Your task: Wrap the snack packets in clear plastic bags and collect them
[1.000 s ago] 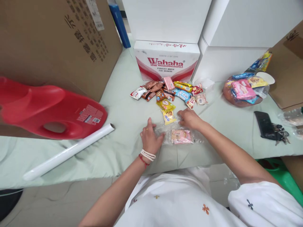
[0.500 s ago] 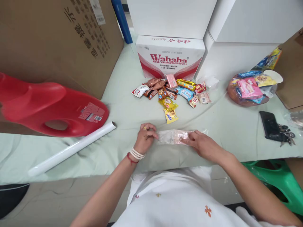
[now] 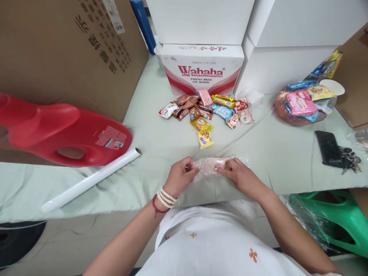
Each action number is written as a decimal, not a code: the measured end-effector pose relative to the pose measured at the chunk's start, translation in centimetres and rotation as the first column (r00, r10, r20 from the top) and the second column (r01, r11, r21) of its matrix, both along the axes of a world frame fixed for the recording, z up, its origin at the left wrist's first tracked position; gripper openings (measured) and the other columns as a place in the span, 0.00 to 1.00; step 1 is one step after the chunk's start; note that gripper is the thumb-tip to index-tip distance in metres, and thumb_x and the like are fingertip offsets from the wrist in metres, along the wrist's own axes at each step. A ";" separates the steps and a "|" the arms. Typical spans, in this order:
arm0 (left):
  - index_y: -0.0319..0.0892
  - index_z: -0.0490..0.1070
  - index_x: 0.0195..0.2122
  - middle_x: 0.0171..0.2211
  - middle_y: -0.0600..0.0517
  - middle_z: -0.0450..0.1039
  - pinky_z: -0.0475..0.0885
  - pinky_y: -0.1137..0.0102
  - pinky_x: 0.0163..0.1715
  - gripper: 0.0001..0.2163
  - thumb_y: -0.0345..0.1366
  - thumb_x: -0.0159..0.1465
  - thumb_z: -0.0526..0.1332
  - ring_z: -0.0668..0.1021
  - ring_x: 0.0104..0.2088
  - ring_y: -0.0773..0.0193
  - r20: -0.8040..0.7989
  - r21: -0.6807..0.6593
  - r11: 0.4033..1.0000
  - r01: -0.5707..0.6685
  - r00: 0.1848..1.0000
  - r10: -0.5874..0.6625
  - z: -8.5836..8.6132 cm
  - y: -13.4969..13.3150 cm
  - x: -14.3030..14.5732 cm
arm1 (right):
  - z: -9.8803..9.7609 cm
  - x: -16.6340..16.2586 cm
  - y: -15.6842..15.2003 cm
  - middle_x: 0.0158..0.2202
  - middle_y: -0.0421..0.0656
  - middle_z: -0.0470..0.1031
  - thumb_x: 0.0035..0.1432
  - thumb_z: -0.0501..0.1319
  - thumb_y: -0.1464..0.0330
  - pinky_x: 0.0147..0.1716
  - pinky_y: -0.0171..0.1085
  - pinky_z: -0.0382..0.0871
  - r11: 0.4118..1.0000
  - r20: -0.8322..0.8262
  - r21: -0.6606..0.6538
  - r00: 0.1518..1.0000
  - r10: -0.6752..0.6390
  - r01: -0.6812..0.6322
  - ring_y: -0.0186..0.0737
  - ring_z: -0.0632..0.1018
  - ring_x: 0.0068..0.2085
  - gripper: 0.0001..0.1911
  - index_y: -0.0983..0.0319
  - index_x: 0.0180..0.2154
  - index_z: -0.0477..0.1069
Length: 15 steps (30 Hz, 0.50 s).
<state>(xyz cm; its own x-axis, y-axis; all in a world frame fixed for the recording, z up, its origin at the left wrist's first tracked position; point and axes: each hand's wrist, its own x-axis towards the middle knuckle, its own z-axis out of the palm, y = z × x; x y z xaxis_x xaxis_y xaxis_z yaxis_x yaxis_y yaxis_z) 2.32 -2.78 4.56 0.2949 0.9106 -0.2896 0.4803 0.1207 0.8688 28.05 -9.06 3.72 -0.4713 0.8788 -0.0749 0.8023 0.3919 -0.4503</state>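
Note:
A clear plastic bag [image 3: 204, 165] with a pinkish packet [image 3: 220, 163] inside lies near the table's front edge. My left hand [image 3: 182, 174] pinches the bag's left end between thumb and fingers. On the right, my right hand [image 3: 238, 174] grips the bag around the packet, its fingertips pressing on the top. What the packet holds is hard to make out through the crinkled plastic. Just beyond the hands lies a yellow cookie packet [image 3: 205, 140], at the near end of a loose pile of wrapped snacks [image 3: 205, 111].
A Wahaha box [image 3: 202, 71] stands behind the snacks. Left are a red jug [image 3: 69, 134] and a white tube [image 3: 92, 182]. Rightward are a bowl [image 3: 280, 111] of snacks, a black phone [image 3: 327, 147] and keys [image 3: 350, 159]. A green stool [image 3: 324, 203] stands below.
My left hand has moved right, toward the packet, and the bag's left end is now bunched up closer to it. My right hand stays on the packet.

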 end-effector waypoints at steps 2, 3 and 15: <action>0.44 0.66 0.29 0.20 0.59 0.66 0.66 0.72 0.22 0.14 0.48 0.64 0.62 0.70 0.18 0.67 0.127 -0.097 0.995 0.031 0.992 -0.018 0.3 -0.1 1.9 | -0.1 -0.2 0.1 0.43 0.47 0.70 0.69 0.49 0.79 0.44 0.41 0.65 1.000 -0.026 0.012 1.000 0.007 -0.006 0.46 0.67 0.45 0.29 0.51 0.63 0.72; 0.43 0.67 0.29 0.21 0.57 0.69 0.67 0.72 0.23 0.13 0.45 0.66 0.60 0.72 0.19 0.67 0.123 -0.069 0.995 0.066 0.991 -0.057 0.2 -0.1 3.1 | -0.1 -0.2 0.1 0.42 0.47 0.70 0.69 0.49 0.79 0.44 0.42 0.66 1.000 -0.044 0.018 0.999 0.005 -0.004 0.46 0.67 0.44 0.28 0.52 0.62 0.73; 0.47 0.76 0.47 0.41 0.45 0.78 0.69 0.62 0.38 0.09 0.39 0.69 0.59 0.79 0.41 0.51 -0.604 0.408 0.844 0.349 0.796 -0.037 -2.0 -1.2 7.5 | -2.4 2.5 -0.9 0.55 0.59 0.67 0.63 0.64 0.60 0.55 0.60 0.66 0.718 -0.067 0.206 0.741 -0.668 0.665 0.64 0.65 0.58 0.20 0.61 0.54 0.75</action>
